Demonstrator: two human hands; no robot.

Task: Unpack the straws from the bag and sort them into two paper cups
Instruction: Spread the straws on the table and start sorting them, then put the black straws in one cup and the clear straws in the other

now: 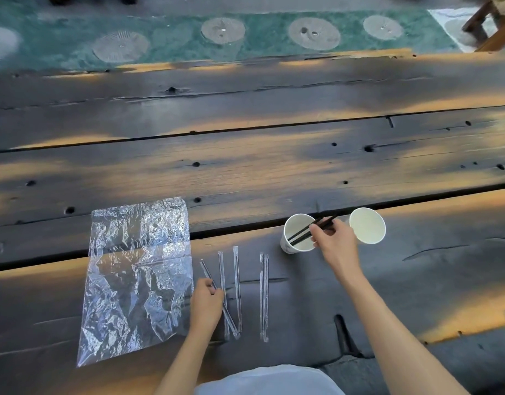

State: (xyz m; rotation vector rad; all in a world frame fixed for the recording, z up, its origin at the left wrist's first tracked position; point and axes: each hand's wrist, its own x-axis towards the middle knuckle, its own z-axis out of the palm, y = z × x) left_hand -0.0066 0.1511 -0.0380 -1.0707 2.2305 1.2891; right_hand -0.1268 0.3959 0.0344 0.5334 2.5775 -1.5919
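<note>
A crumpled clear plastic bag [137, 277] lies flat on the dark wooden table [245, 172]. To its right, several clear-wrapped straws [236, 286] lie on the wood, with a separate pair of wrapped straws [264, 297] further right. My left hand [207, 305] rests on the leftmost wrapped straw, fingers curled around it. My right hand [332, 242] holds two black straws [311, 229] whose lower ends slant down into the left paper cup [288, 246]. A second white paper cup [368, 225] stands just right of that hand, with nothing visible inside.
The table is made of rough planks with gaps, knots and a dark notch [343, 334] near the front edge. Beyond the far edge lies a green patterned floor [245, 32], and a wooden furniture leg [490, 27] shows at top right.
</note>
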